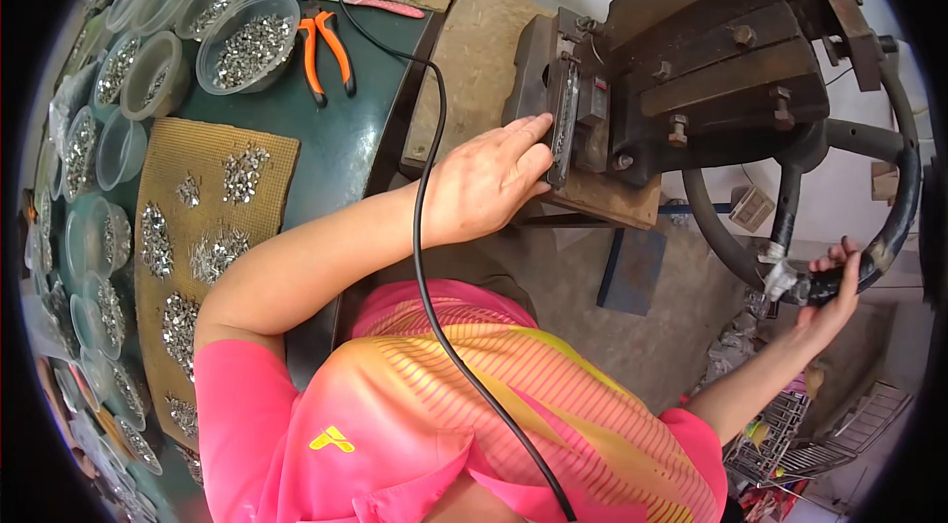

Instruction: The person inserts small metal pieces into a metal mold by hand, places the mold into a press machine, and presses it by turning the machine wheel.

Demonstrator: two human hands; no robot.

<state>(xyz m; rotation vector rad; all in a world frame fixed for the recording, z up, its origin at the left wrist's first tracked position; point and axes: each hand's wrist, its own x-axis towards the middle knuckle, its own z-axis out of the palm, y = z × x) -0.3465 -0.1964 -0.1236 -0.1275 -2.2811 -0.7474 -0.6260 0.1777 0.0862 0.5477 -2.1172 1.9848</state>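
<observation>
My left hand (491, 177) reaches to the narrow dark metal die (564, 123) at the front of a hand-operated press (726, 88). Its fingers are drawn together against the die's near end, and whatever small thing they may pinch is hidden. Off to the right, my right hand (834, 288) is wrapped around the lower rim of the press's large black handwheel (894, 237), close to a taped, whitish spot. The die block sits on a wooden base (607, 202).
A green table (346, 153) on the left bears plastic tubs (202, 59) of small metal parts, a brown mat (281, 143) with several piles, and orange-handled pliers (329, 54). A black cable (431, 167) hangs across my left wrist. A wire rack (839, 439) stands lower right.
</observation>
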